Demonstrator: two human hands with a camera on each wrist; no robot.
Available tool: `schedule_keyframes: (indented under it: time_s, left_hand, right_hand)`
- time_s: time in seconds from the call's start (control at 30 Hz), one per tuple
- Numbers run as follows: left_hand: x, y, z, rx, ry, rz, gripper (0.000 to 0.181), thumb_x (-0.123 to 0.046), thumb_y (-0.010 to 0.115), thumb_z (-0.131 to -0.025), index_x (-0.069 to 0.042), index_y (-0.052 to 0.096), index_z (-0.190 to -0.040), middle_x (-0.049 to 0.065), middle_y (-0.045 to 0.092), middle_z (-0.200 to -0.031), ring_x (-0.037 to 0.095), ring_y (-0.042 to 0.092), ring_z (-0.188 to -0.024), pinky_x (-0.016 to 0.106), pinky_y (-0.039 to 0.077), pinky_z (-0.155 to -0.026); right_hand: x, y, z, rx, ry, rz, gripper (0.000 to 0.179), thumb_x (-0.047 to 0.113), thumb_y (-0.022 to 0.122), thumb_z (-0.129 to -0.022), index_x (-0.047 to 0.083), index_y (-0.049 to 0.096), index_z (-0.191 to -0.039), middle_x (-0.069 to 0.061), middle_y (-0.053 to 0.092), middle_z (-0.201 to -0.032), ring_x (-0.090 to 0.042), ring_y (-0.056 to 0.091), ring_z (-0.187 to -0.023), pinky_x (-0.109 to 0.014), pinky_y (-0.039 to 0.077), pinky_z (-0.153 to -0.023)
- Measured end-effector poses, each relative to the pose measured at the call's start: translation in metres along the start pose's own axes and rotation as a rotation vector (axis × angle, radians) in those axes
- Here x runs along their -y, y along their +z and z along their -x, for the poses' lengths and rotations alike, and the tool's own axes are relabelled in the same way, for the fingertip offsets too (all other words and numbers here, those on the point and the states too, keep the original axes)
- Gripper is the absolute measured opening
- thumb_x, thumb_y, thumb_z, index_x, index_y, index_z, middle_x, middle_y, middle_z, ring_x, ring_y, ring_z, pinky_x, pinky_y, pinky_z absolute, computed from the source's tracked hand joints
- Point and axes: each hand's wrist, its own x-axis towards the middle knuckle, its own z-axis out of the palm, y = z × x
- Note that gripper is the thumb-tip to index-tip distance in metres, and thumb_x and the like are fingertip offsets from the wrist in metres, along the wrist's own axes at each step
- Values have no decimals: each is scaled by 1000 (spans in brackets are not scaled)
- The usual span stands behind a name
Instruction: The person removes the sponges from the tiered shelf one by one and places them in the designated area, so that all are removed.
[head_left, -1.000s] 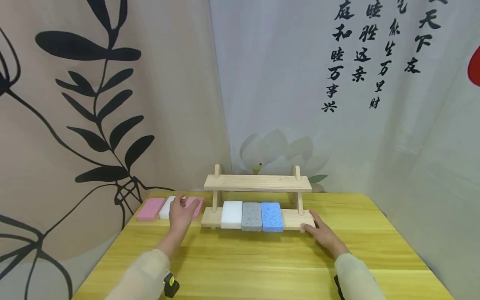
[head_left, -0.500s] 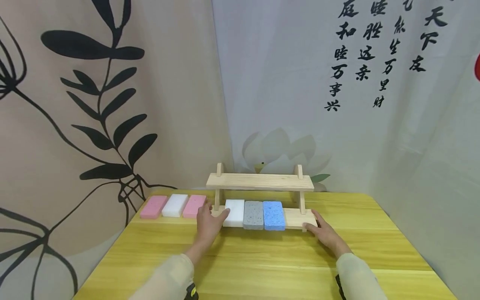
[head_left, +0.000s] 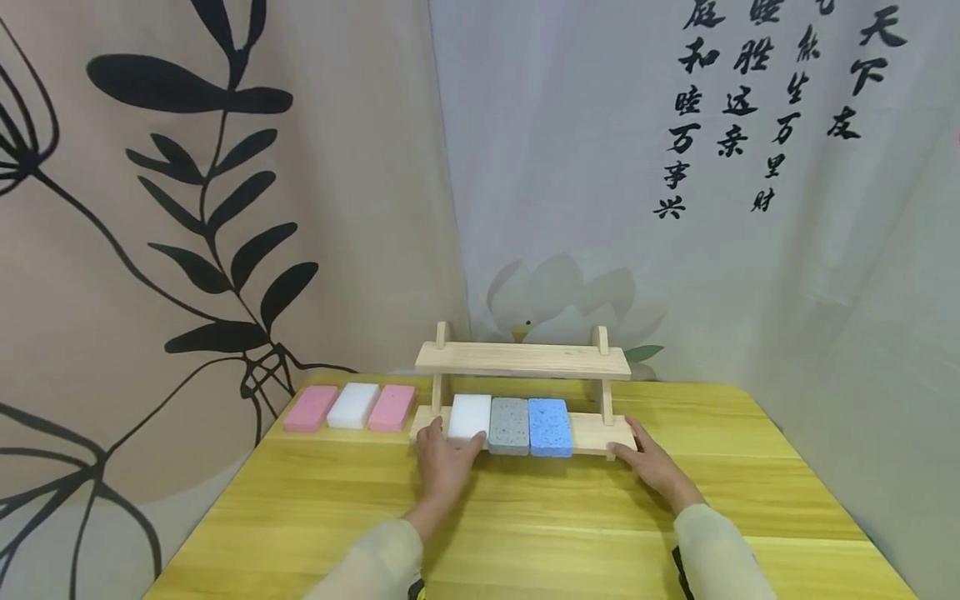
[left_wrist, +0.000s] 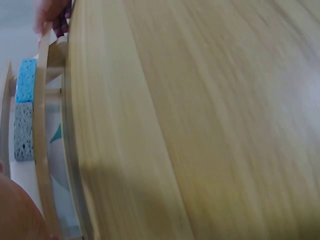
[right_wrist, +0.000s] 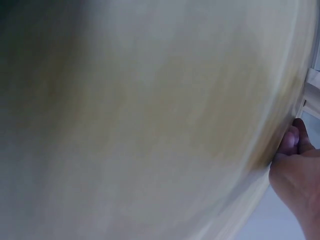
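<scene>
A two-tier wooden shelf (head_left: 522, 358) stands on the table. Its lower board holds a white sponge (head_left: 469, 417), a grey sponge (head_left: 509, 427) and a blue sponge (head_left: 551, 427) side by side. My left hand (head_left: 444, 462) is at the front left of that board, fingers and thumb spread low across the white sponge and overlapping its lower edge. Only part of it enters the left wrist view. My right hand (head_left: 654, 467) grips the right end of the lower board, thumb in front and fingers behind. In the right wrist view its fingers (right_wrist: 290, 140) are curled at the wood.
Left of the shelf, a pink sponge (head_left: 311, 408), another white sponge (head_left: 353, 406) and a second pink sponge (head_left: 392, 408) lie in a row on the yellow wood-grain table (head_left: 540, 533). A printed curtain (head_left: 360, 208) hangs behind the table.
My left hand has moved right, from over the loose sponges on the table to the white sponge on the shelf. My right hand stays at the shelf's right end.
</scene>
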Motion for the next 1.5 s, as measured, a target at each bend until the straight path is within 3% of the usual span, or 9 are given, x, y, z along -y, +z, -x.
schedule_keyframes:
  time_s: [0.33,0.57,0.93,1.3,1.5]
  left_hand:
    - [-1,14,0,-50,-55,-3,88,-39,88,-69,6,50,-134,24,49,-124,38,47,-112,51,41,-96]
    - [1,18,-1,-70,-54,-20,84,-38,88,-69,7,53,-130,23,52,-118,37,48,-108,49,42,-90]
    - [0,18,-2,-61,-35,-34,76,-36,90,-66,4,57,-121,18,53,-108,32,47,-100,45,42,-84]
    - [1,14,-3,-52,-66,-6,72,-34,87,-68,4,58,-122,17,53,-110,31,49,-97,46,44,-81]
    - [7,9,-7,-52,-49,23,71,-31,87,-70,6,57,-123,20,53,-115,33,53,-97,47,48,-83]
  right_hand:
    - [1,0,-1,6,10,5,94,56,56,-96,15,1,-160,-28,1,-161,-51,2,-145,-69,7,-111]
    - [1,0,1,10,13,-3,93,55,55,-96,18,-1,-160,-27,-1,-161,-51,0,-145,-69,6,-111]
    - [0,-1,-1,7,13,18,93,57,54,-96,17,0,-160,-27,-1,-161,-51,1,-145,-70,6,-111]
    - [1,-1,-1,4,22,18,95,57,56,-95,15,1,-160,-28,0,-161,-51,1,-145,-69,5,-111]
    - [2,-1,0,5,30,25,95,58,56,-95,15,1,-160,-29,0,-161,-52,1,-144,-70,5,-111]
